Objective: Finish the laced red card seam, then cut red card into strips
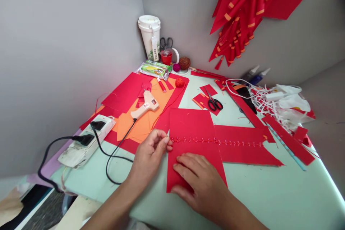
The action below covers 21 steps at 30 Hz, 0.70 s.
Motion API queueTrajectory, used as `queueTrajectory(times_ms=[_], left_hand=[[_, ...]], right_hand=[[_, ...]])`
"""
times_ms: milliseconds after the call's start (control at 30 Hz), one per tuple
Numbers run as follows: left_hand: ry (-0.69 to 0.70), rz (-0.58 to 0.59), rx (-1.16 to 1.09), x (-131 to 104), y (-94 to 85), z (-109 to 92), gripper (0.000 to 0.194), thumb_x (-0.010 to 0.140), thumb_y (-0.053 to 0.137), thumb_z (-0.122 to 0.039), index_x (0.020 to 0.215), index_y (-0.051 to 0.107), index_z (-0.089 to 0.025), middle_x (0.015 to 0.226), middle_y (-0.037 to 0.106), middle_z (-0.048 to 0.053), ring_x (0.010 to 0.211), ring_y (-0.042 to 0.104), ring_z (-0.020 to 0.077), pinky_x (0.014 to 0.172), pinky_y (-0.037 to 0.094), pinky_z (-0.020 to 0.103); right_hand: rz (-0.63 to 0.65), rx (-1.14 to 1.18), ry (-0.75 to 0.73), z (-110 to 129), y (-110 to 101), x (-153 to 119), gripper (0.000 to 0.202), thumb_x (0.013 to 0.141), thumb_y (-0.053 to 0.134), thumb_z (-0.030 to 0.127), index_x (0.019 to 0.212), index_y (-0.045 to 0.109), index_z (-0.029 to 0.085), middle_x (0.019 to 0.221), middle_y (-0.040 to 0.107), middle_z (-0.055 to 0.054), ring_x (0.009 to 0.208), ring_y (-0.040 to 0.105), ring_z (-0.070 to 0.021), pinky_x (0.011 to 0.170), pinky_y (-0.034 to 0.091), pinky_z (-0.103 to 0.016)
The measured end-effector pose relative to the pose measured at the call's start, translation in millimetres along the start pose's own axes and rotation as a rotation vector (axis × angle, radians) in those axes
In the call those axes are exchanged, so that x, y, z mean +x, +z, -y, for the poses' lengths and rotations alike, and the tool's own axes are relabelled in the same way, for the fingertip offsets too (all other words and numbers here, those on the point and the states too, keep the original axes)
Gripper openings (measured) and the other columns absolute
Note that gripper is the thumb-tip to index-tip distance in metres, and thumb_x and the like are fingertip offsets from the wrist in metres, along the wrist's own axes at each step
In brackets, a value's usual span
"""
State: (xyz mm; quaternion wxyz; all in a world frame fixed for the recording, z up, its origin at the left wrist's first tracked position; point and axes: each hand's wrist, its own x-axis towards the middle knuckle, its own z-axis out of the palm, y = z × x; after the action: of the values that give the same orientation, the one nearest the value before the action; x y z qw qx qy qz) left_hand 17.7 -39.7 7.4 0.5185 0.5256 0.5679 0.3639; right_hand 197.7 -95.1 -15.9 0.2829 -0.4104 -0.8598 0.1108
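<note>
A red paper sheet point(190, 124) lies on the table, partly over a longer red strip point(242, 154) with a notched right end. A thin red beaded string point(202, 140) runs across both, stretched roughly level. At the sheet's left edge, my left hand point(151, 152) pinches the end of this string between thumb and fingers. My right hand point(195, 178) rests flat on the lower part of the sheet, fingers spread, just below the string.
A cream glue gun point(147, 105) lies on orange and red paper at left, its cord leading near a white power strip point(86, 143). Black-handled scissors point(214, 103) lie behind the sheet. Shredded white paper point(265, 102) is heaped at right. A white cup point(150, 37) stands in the corner.
</note>
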Motion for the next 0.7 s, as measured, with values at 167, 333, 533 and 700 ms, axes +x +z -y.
queueTrajectory(times_ms=[167, 333, 533, 700], left_hand=[[0.027, -0.059, 0.094, -1.7, -1.2, 2.1, 0.015, 0.089, 0.056, -0.037, 0.087, 0.058, -0.022, 0.077, 0.065, -0.002, 0.074, 0.062, 0.0143, 0.072, 0.047, 0.026], [0.072, -0.196, 0.247, -3.0, -3.2, 4.3, 0.010, 0.083, 0.063, -0.033, 0.084, 0.065, -0.023, 0.083, 0.069, -0.002, 0.079, 0.063, 0.0162, 0.075, 0.047, 0.027], [0.136, -0.261, 0.492, -4.9, -5.8, 2.0, 0.012, 0.085, 0.061, -0.035, 0.084, 0.065, -0.024, 0.084, 0.070, -0.002, 0.075, 0.064, 0.0166, 0.074, 0.048, 0.029], [0.195, -0.162, 0.671, -9.0, -11.5, 2.2, 0.017, 0.090, 0.052, -0.033, 0.094, 0.065, -0.023, 0.091, 0.069, 0.002, 0.086, 0.064, 0.0194, 0.079, 0.047, 0.031]], right_hand=[[0.039, -0.026, -0.014, 0.4, 3.2, -1.8, 0.040, 0.089, 0.060, 0.046, 0.114, 0.063, 0.015, 0.120, 0.067, -0.013, 0.111, 0.060, -0.0272, 0.093, 0.051, -0.044], [0.046, -0.044, -0.016, -0.1, 5.2, -2.7, 0.043, 0.086, 0.063, 0.047, 0.115, 0.063, 0.015, 0.121, 0.067, -0.013, 0.111, 0.061, -0.0290, 0.092, 0.051, -0.046], [0.071, -0.038, -0.012, -0.8, 4.9, -2.7, 0.045, 0.084, 0.066, 0.049, 0.115, 0.063, 0.016, 0.122, 0.066, -0.014, 0.113, 0.060, -0.0289, 0.095, 0.050, -0.045], [0.077, -0.038, -0.003, -1.0, 6.8, -3.9, 0.046, 0.083, 0.068, 0.047, 0.116, 0.062, 0.016, 0.123, 0.065, -0.013, 0.114, 0.059, -0.0284, 0.097, 0.049, -0.045]])
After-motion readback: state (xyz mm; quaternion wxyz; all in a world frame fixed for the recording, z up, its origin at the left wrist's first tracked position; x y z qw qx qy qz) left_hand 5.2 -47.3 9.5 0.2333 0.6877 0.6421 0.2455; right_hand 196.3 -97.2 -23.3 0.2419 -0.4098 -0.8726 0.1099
